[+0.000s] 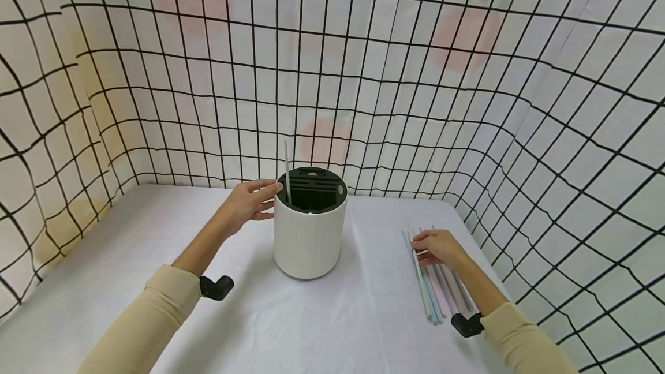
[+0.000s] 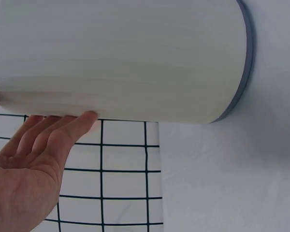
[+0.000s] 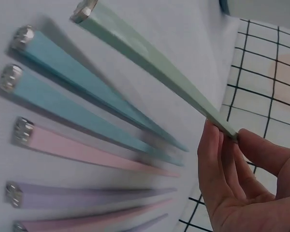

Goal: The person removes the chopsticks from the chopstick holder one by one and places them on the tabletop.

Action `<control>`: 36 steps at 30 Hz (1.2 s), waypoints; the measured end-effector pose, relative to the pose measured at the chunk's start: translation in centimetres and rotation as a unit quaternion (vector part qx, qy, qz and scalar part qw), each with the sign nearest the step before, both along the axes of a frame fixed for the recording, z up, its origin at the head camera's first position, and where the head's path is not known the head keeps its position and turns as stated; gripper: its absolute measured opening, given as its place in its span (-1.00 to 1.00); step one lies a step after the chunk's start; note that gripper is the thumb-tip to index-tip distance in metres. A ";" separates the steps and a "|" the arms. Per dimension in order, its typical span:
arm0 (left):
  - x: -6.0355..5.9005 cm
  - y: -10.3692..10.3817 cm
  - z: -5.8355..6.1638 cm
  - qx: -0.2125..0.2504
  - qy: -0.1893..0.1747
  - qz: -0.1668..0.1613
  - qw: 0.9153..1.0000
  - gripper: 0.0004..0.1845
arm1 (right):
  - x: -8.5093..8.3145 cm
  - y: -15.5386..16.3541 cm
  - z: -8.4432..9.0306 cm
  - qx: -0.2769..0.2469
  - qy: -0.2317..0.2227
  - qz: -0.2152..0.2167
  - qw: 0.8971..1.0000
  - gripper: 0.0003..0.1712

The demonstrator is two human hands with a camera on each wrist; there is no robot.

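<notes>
So the biggest thing around is the grid-patterned sheet (image 1: 467,103) hung as a backdrop on the far side and both flanks, with a white tabletop (image 1: 130,270) in front of it. Roughly in the middle stands a white round holder (image 1: 309,235), upright, with a black slotted insert (image 1: 313,184) on top. One pale green chopstick (image 1: 287,165) already stands in a slot at the holder's left edge, poking straight up.

The left hand (image 1: 248,204) sits against the holder's upper left side, fingers (image 2: 63,133) straight and relaxed, just touching the wall rather than wrapping it; looks like it's there to keep the holder from sliding or tipping.

Over on the right, a row of pastel chopsticks (image 1: 435,281) lies flat on the tabletop, side by side, running near to far: blue, pink and purple ones, metal-capped ends at the near side. The right hand (image 1: 439,247) rests on their far tips. From the wrist view it's pinching the thin tip of a green chopstick (image 3: 150,65) between thumb and fingers (image 3: 215,159), with that one angled away from the rest of the row, so only that single stick is gripped.
</notes>
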State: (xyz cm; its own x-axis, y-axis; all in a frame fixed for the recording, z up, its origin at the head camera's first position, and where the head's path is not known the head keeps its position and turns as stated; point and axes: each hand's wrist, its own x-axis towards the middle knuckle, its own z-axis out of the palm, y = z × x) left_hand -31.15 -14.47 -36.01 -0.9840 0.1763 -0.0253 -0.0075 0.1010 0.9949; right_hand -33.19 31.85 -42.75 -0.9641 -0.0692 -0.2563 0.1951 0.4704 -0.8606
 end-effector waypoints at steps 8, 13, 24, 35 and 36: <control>0.0 0.0 0.0 0.003 -0.002 0.000 1.000 -0.24 | 0.1 -0.3 -2.3 0.031 -0.034 -0.011 0.999 -0.77; 0.0 -0.1 -0.1 0.003 -0.002 -0.001 1.000 -0.24 | 0.0 -0.3 -3.0 0.028 -0.034 -0.017 0.999 -0.81; 0.0 -0.1 -0.1 0.000 0.003 -0.001 1.000 -0.25 | 0.1 -0.7 -3.5 0.057 -0.009 -0.023 0.998 -0.78; 0.0 -0.1 -0.2 0.002 0.007 -0.001 1.000 -0.28 | 0.2 -0.9 -3.4 0.050 0.006 -0.023 0.998 -0.83; 0.0 -0.1 -0.2 0.003 0.007 -0.002 1.000 -0.28 | 0.2 -0.8 -3.5 0.051 0.009 -0.025 0.998 -0.83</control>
State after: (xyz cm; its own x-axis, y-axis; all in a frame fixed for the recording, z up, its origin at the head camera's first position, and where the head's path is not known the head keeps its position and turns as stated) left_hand -31.14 -14.54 -36.19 -0.9835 0.1806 -0.0094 0.0078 0.0946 0.9955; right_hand -33.02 31.02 -46.21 -0.9702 0.0054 -0.2423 0.2059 0.5461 -0.8121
